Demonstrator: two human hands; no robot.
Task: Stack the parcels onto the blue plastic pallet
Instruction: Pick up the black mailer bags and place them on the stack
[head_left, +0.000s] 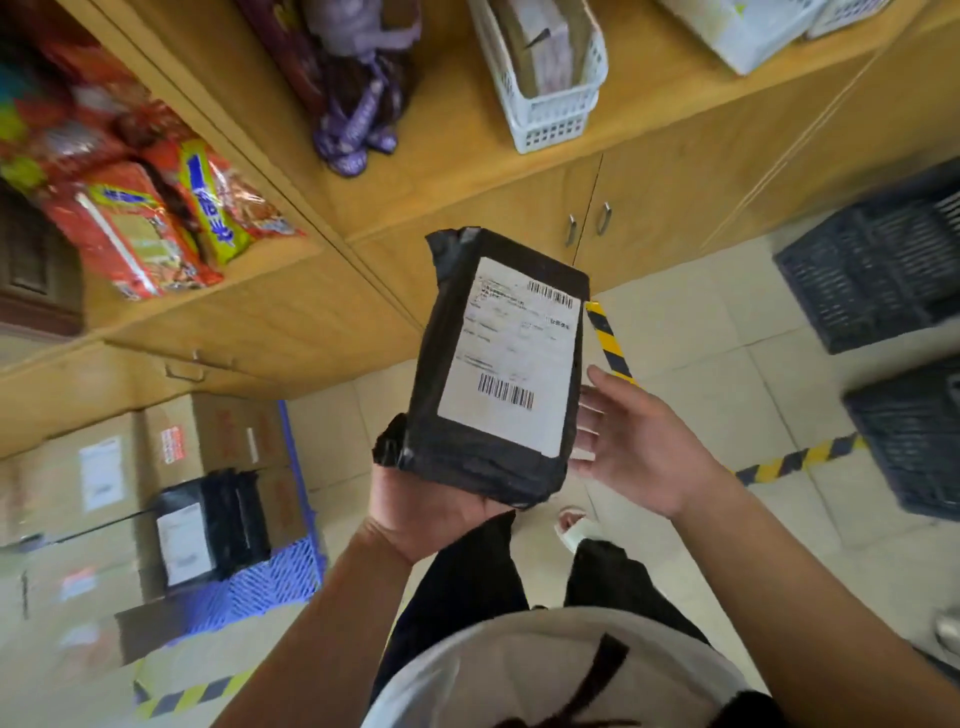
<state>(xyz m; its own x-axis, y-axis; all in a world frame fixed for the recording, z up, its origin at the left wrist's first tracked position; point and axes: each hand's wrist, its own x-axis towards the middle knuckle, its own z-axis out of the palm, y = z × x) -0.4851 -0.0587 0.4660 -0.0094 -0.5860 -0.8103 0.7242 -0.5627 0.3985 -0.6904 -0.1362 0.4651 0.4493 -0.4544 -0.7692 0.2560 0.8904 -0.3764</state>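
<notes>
My left hand (426, 506) cups the black parcel (498, 364) from beneath, label up; my right hand (639, 447) hangs open just beside its right edge, fingers spread.

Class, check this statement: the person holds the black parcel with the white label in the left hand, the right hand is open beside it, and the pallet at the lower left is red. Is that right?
Not quite: the pallet is blue, not red, as the head view shows. The rest stands: the left hand holds the black parcel with the white label from below, and the right hand is open beside it.
</notes>
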